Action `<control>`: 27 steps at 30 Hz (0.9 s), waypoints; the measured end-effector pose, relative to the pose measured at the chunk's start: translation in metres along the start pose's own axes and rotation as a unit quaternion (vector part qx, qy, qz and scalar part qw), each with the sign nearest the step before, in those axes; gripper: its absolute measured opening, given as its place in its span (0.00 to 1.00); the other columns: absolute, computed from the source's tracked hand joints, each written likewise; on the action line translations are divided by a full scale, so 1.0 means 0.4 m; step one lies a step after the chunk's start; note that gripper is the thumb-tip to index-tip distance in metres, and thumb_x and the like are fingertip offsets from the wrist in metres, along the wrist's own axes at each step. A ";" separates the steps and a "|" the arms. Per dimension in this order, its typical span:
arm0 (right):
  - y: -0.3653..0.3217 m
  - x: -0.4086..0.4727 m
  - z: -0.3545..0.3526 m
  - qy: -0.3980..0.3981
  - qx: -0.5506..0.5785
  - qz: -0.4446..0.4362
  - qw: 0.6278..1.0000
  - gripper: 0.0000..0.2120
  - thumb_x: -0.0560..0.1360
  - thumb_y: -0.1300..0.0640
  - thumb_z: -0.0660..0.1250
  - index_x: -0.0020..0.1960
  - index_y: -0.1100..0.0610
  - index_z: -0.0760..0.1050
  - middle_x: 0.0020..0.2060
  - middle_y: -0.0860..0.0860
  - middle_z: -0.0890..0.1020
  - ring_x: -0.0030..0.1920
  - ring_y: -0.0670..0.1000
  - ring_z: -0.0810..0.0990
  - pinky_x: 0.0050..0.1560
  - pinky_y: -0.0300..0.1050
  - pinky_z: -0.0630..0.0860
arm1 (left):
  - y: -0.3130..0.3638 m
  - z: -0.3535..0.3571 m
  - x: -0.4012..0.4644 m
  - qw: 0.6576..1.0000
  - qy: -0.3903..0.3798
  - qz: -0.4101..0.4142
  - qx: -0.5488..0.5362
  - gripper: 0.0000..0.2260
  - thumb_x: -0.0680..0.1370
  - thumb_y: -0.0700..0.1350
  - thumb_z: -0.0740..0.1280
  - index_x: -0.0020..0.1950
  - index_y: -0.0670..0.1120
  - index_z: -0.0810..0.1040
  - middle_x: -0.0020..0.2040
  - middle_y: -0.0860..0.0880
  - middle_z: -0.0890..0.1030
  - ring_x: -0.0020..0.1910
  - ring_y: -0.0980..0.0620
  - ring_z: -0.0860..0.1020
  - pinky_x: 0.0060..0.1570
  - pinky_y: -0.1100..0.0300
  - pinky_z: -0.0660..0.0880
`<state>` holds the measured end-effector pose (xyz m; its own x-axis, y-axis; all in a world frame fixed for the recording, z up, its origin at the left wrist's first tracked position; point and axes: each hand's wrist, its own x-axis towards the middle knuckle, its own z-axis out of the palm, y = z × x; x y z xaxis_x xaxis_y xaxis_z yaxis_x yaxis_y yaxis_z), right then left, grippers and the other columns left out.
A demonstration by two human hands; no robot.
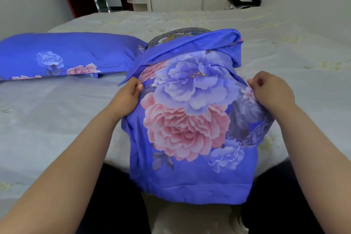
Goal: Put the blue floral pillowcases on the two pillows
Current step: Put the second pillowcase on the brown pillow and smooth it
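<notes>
Nearest the camera, the second blue floral pillowcase (188, 119) stands propped at the bed's (57, 116) near edge, most of the pillow (171, 37) inside and its top poking out at the far opening. Each hand pinches a side seam: left hand (127, 99) closed on the left edge, right hand (271, 91) on the right. The fabric looks thin, soft and a little slippery over a light, squashy filling; gripping near the open hem should pull best. A finished covered pillow (62, 57) lies to the left.
</notes>
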<state>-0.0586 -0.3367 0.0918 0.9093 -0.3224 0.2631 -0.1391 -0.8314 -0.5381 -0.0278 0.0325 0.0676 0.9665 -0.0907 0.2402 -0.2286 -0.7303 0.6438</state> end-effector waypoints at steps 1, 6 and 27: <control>0.000 -0.015 0.006 0.002 -0.002 -0.016 1.000 0.10 0.78 0.50 0.62 0.43 0.55 0.73 0.36 0.53 0.79 0.44 0.59 0.77 0.43 0.48 0.70 | -0.002 0.009 -0.009 1.000 0.011 0.006 -0.013 0.08 0.82 0.46 0.56 0.47 0.44 0.68 0.42 0.49 0.74 0.41 0.50 0.71 0.40 0.57 0.64; -0.002 -0.065 0.004 -0.120 0.179 -0.122 0.969 0.06 0.73 0.53 0.70 0.45 0.45 0.74 0.44 0.43 0.79 0.42 0.38 0.77 0.46 0.34 0.71 | -0.006 -0.002 -0.059 0.998 0.062 -0.004 -0.027 0.09 0.75 0.51 0.68 0.43 0.47 0.73 0.40 0.49 0.76 0.39 0.51 0.74 0.42 0.58 0.70; -0.046 -0.119 0.070 0.057 0.138 -0.085 0.985 0.06 0.77 0.50 0.64 0.48 0.53 0.70 0.41 0.49 0.78 0.41 0.53 0.74 0.40 0.46 0.68 | -0.126 0.002 -0.130 0.961 0.184 -0.203 0.031 0.09 0.79 0.49 0.61 0.49 0.44 0.74 0.49 0.42 0.80 0.48 0.41 0.77 0.47 0.52 0.71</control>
<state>-0.0884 -0.2933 0.0666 0.8582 -0.2510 0.4477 0.1378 -0.7276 -0.6720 -0.0664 0.0735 0.0221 0.8648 0.4485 0.2257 0.1778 -0.6940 0.6976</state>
